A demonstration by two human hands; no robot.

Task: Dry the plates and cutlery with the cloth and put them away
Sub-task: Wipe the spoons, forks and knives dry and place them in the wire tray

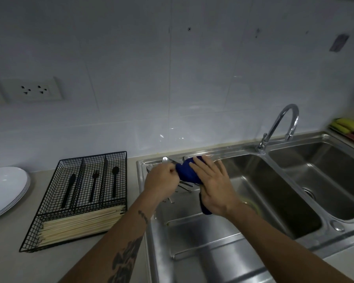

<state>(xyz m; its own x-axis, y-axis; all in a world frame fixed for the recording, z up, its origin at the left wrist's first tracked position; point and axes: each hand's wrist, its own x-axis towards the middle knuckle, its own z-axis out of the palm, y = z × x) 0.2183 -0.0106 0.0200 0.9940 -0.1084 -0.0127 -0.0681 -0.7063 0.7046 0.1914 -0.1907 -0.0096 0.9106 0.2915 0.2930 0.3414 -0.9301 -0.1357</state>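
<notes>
Wiping away over the sink's draining board point(192, 237), both hands meet above a heap of cutlery point(184, 186). Left hand point(160, 180) has its fingers curled tight, pinching a piece of cutlery at the edge of the blue cloth point(187, 173); what kind of piece, I cannot tell, the cloth hides it. Right hand point(212, 185) lies over the cloth with fingers spread and nearly straight, the cloth bunched under the palm and a tail of it hanging down by the wrist. Off to the left on the counter point(12, 252) sits a black wire tray point(49, 219), its three upper slots holding a black knife point(69, 189), fork point(93, 185) and spoon point(114, 180), chopsticks point(80, 223) packed in the front section. White plates point(4, 189) are stacked at the far left edge, well apart from the hands
</notes>
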